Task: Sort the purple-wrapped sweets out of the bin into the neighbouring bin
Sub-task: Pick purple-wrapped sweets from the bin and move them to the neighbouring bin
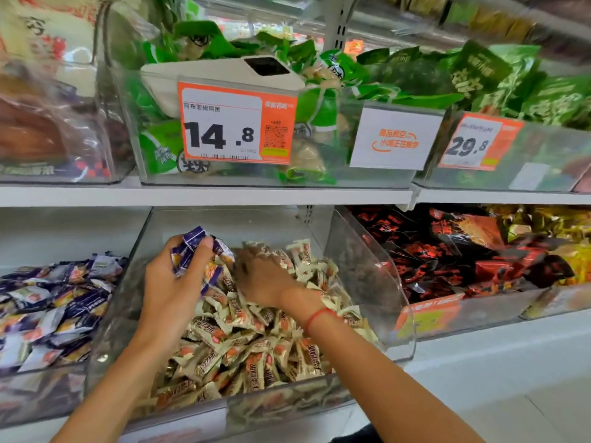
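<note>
A clear plastic bin (pixel 361 251) on the lower shelf is full of cream-wrapped sweets (pixel 256 350). My left hand (pixel 174 284) is raised over its back left part and grips a bunch of purple-wrapped sweets (pixel 192 244). My right hand (pixel 260 278), blurred, reaches into the pile at the back of the bin with its fingers among the cream sweets; whether it holds anything is hidden. The neighbouring bin (pixel 41 388) on the left holds a heap of purple-wrapped sweets (pixel 54 308).
To the right stands a bin of red-and-black packets (pixel 447 251). The white shelf (pixel 204 196) above carries bins of green packets (pixel 319 100) with orange price tags (pixel 236 123) hanging over the sweets bin's back.
</note>
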A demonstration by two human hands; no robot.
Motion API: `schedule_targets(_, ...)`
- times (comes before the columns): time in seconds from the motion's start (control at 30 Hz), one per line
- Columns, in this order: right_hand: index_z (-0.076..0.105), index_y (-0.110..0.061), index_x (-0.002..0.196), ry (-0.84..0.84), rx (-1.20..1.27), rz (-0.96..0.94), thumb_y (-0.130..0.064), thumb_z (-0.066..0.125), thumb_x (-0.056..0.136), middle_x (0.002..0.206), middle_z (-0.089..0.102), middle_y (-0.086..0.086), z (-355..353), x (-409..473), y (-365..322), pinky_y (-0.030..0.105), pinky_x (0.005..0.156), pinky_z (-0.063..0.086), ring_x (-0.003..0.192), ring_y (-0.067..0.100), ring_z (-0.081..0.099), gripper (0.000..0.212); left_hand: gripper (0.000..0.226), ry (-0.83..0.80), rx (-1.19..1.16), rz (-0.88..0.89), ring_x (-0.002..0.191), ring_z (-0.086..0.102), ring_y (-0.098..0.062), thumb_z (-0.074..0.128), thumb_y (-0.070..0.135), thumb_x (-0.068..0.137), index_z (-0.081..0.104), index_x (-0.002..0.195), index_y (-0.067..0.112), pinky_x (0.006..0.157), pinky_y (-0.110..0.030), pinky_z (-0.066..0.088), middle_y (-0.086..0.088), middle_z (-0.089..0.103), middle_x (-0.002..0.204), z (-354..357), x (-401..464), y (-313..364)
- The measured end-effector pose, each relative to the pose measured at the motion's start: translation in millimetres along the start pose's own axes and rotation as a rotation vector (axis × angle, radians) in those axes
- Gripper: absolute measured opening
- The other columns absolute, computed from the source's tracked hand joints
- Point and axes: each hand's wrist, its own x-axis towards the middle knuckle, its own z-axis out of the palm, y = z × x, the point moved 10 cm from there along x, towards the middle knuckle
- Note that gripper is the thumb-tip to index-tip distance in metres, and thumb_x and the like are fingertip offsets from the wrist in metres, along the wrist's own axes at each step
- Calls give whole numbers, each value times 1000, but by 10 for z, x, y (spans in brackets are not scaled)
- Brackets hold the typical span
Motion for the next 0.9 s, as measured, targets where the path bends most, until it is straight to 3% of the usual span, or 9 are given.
schedule_targets(0.17, 34, -22, 148, -68, -24, -363, -32, 33, 104, 158, 21, 8, -82, -494, -272, 43, 120, 3, 147, 24, 12, 45, 8, 35, 44, 0, 51, 52, -1, 52, 39, 92, 55, 89, 33, 50, -11, 41, -3, 58, 75, -113, -49, 56)
schedule_targets(0.27, 43, -27, 143, -55, 20, -419, -33, 44, 101, 154, 33, 3, -545, -804, -121, 41, 118, 20, 143, 19, 26, 42, 13, 35, 57, -24, 55, 50, 3, 52, 44, 92, 58, 92, 32, 62, -22, 39, -4, 57, 78, -217, -85, 35)
schedule_targets(0.37, 52, -32, 137, -5, -147, -452, -39, 53, 96, 147, 44, -3, -882, -968, 61, 36, 112, 32, 136, 12, 37, 41, 12, 28, 32, -57, 80, 61, -20, 54, 46, 90, 61, 90, 36, 75, -27, 46, -5, 65, 90, -291, -144, -26)
schedule_targets(0.47, 45, -37, 141, -103, -253, -625, -48, 54, 92, 153, 35, -4, -582, -1082, -202, 33, 116, 21, 142, 15, 27, 51, 16, 20, 2, -75, 91, 63, -33, 56, 50, 87, 62, 95, 37, 89, -44, 50, -7, 67, 93, -317, -202, -34)
schedule_targets(0.53, 34, -40, 145, -127, -306, -677, -56, 51, 90, 158, 23, -2, -254, -980, -399, 41, 119, 12, 147, 21, 15, 60, 25, 32, -18, -99, 90, 65, -26, 58, 50, 86, 64, 103, 33, 93, -49, 49, -2, 69, 93, -331, -227, -42)
schedule_targets(0.6, 21, -45, 148, -144, -365, -607, -67, 50, 85, 161, 10, -3, 47, -758, -466, 53, 119, 5, 148, 26, 3, 73, 29, 49, -14, -121, 89, 66, -18, 58, 50, 87, 64, 106, 28, 90, -44, 51, -2, 69, 94, -352, -236, -62)
schedule_targets(0.7, 10, -46, 150, -198, -469, -544, -71, 51, 81, 162, 0, -6, 231, -536, -334, 57, 116, 0, 148, 30, -5, 84, 25, 73, -38, -137, 62, 64, 1, 55, 42, 92, 62, 106, 22, 66, -20, 50, 3, 67, 86, -373, -239, -76)
schedule_targets(0.77, 12, -45, 150, -236, -536, -528, -67, 48, 85, 161, 1, -6, 122, -472, -134, 57, 116, 7, 148, 31, -1, 77, 24, 67, -50, -150, 58, 63, 4, 54, 36, 94, 61, 107, 18, 52, -12, 47, 3, 65, 87, -363, -242, -84)
schedule_targets(0.9, 19, -38, 150, -212, -638, -311, -59, 42, 92, 161, 12, 3, -306, -442, 413, 54, 113, 28, 144, 34, 22, 66, 20, 49, -67, -173, 65, 66, 3, 54, 33, 95, 62, 108, 20, 50, -12, 50, 5, 67, 94, -336, -288, -99)
